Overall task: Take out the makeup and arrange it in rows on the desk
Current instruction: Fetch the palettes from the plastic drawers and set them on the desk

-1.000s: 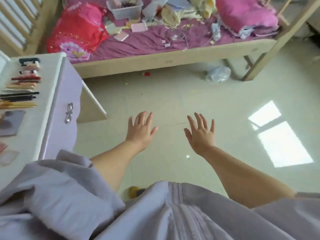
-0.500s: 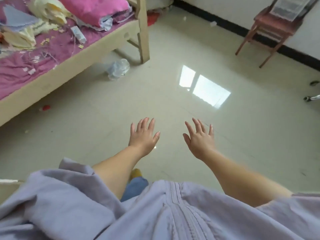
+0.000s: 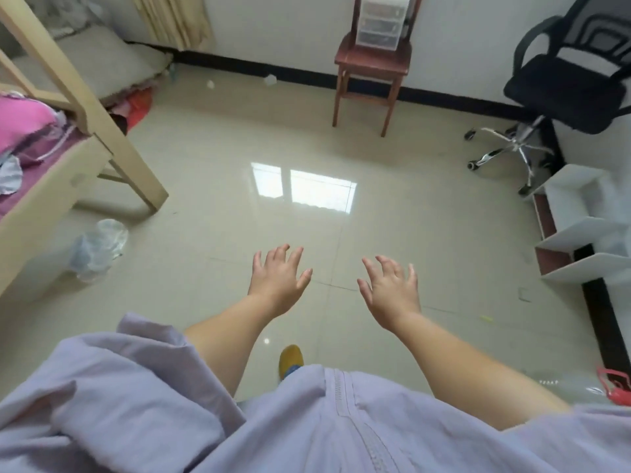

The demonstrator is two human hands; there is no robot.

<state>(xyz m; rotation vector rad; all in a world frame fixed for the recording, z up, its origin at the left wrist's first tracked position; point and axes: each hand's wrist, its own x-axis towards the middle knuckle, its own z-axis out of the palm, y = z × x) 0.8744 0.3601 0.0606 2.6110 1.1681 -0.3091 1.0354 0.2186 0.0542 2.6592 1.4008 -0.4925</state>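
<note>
Glossy tile floor [image 3: 392, 233] fills the view. Left hand [image 3: 278, 281] and right hand [image 3: 391, 293] hover over it, side by side, fingers spread, holding nothing. No makeup or desk shows. Bed [image 3: 51, 179] stands at left, wooden chair [image 3: 372, 63] by the far wall, office chair [image 3: 566, 80] at right.

Pale lilac garment [image 3: 307, 425], loose and creased, fills lower frame below both grips. Raised stitched placket with fine ribbed seam [image 3: 345, 397] runs down centre of chest. Wide short sleeve [image 3: 129, 363] on left side, hem bunched in soft folds well back from left hand [image 3: 278, 279]; forearm bare from there to grip. Right hand [image 3: 391, 290] likewise on bare forearm, sleeve edge at far lower right. Mustard-yellow shoe toe [image 3: 290, 358] with blue trouser cuff behind it, below and between grips.
</note>
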